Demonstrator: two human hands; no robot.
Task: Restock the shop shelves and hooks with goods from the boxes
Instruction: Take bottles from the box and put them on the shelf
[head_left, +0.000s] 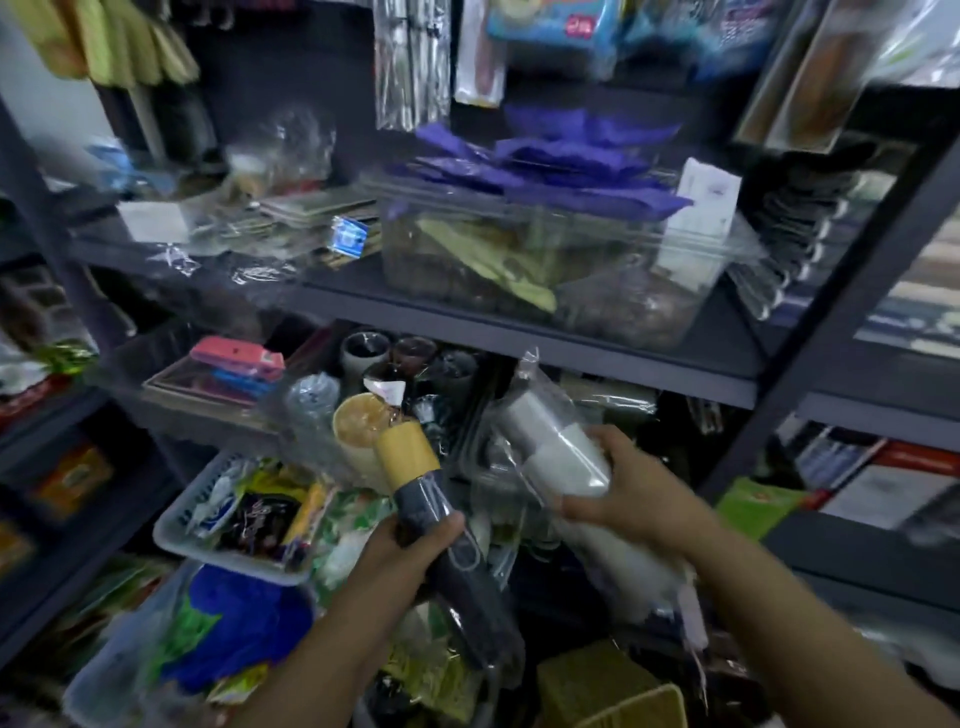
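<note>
In front of the lower shelf (597, 371), the left hand (402, 548) grips a dark bottle (441, 530) and the right hand (618, 488) a white bottle (558, 457), both plastic-wrapped, probably light, stiff and slippery, so best held around the middle.

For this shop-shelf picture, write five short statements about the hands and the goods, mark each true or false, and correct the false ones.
1. The left hand grips a dark bottle with a tan cap. True.
2. The right hand is empty. False: it holds a white bottle wrapped in clear plastic.
3. A clear plastic tub with purple packets on top sits on the upper shelf. True.
4. The white basket of packets hangs from a hook. False: it rests low on the left, below the hands' level.
5. Both bottles already stand on the shelf. False: both are held in the air.
</note>
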